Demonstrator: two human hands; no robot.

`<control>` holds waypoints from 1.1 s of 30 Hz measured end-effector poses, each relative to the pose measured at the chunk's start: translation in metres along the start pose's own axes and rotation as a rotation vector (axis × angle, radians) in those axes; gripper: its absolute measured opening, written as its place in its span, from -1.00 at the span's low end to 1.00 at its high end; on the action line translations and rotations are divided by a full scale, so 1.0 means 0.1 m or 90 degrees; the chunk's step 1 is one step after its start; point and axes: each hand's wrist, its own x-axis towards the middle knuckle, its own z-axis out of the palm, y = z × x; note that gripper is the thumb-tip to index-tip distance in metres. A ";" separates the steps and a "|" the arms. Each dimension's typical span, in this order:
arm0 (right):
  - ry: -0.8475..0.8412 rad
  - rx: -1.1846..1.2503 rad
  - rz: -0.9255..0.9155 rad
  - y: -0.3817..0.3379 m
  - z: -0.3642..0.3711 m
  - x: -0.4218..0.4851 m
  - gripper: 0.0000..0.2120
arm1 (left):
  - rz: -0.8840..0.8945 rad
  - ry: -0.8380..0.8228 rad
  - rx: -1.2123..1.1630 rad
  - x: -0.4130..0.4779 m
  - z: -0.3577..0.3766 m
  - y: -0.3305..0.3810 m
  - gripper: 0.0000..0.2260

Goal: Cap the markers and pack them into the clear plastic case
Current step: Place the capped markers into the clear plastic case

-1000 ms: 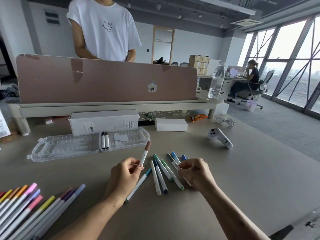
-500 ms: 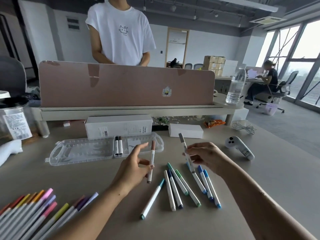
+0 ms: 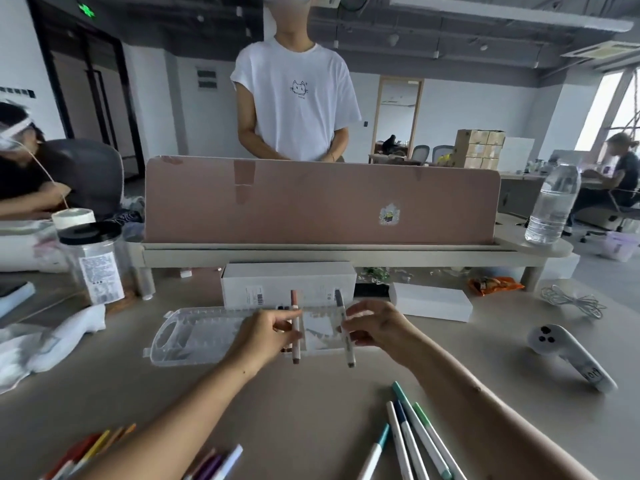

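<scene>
The person's left hand (image 3: 266, 337) was closed in a pinch, thumb and curled fingers gripping the white barrel of a brown-capped marker (image 3: 295, 329) near its middle. The marker stood almost upright, with a brown cap at the top and a brown end at the bottom. The right hand (image 3: 377, 327) was likewise curled, its fingertips pinching a grey-capped marker (image 3: 345, 332) about halfway along. That one leaned a little, its dark top tipped toward the left hand. The two markers were held near each other but apart, and the hands did not touch.

Both markers were seen in front of the right part of the clear plastic case (image 3: 207, 337), which lay open and flat on the bench (image 3: 311, 410), its handle end to the left. Whether either marker touched the case could not be told. The dark tips of two stored markers (image 3: 283, 308) showed in the case just behind the left hand's fingers.

Nearer the person, to the right, a group of loose markers (image 3: 415, 434) with blue and green caps lay side by side on the bench. Bright markers (image 3: 86, 455) lay fanned at the lower left edge. A white box (image 3: 287, 282) sat just behind the case, and a white controller (image 3: 568, 355) rested well off to the right.
</scene>
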 end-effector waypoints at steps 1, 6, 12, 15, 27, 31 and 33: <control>0.002 -0.005 0.004 0.00 0.06 0.08 -0.77 | 0.003 0.003 0.017 0.04 -0.02 -0.04 -0.58; 0.036 -0.036 0.039 -0.05 0.29 0.34 -0.72 | -0.020 -0.015 0.060 0.24 0.01 -0.20 -0.58; 0.044 -0.027 0.045 0.03 0.33 0.50 -0.72 | -0.039 -0.026 0.114 0.37 0.12 -0.32 -0.58; 0.042 -0.033 0.043 0.07 0.32 0.52 -0.71 | -0.033 -0.038 0.114 0.40 0.13 -0.36 -0.53; 0.039 -0.035 0.037 0.12 0.27 0.55 -0.75 | -0.006 -0.059 0.200 0.44 0.14 -0.45 -0.58; 0.041 -0.021 0.044 0.09 0.23 0.51 -0.74 | 0.008 -0.056 0.246 0.41 0.19 -0.43 -0.67; 0.039 -0.013 0.050 0.08 0.22 0.50 -0.73 | 0.013 -0.047 0.278 0.40 0.20 -0.41 -0.67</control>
